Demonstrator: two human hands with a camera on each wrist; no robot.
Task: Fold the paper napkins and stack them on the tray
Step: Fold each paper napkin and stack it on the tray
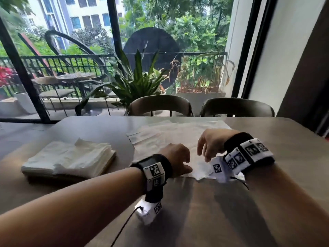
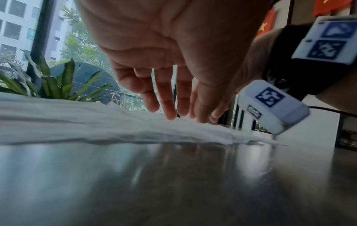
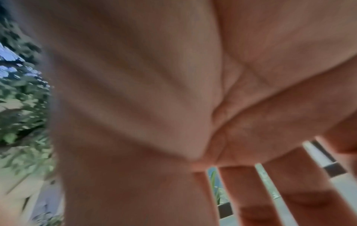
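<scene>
While the pile of napkins (image 1: 71,158) waits on my far left, sitting on what looks like a thin tray I can barely make out beneath it, I have one napkin (image 1: 170,139) spread flat on the table (image 1: 284,148) in front of me. I judge I am at the start of a fold, or just smoothing the sheet before it.

My left hand (image 1: 177,158) lies on the sheet's near edge, fingers straight and relaxed, their tips touching the paper; it grips nothing. Just to its right my right hand (image 1: 212,142) hangs over the sheet with the fingers (image 3: 301,191) spread and drooping, holding nothing either, though the head view leaves it unclear whether they touch the paper.

Next I reckon I need to pinch one edge, carry it across to the opposite edge, and press a crease while the other hand pins the sheet. Thin paper like this will likely slide or wrinkle if I pull unevenly.

Farther off, two chairs (image 1: 160,104) stand at the table's far side, with a leafy plant (image 1: 137,81) behind the glass. None of these stands in my way; the route leftwards to the pile looks open.
</scene>
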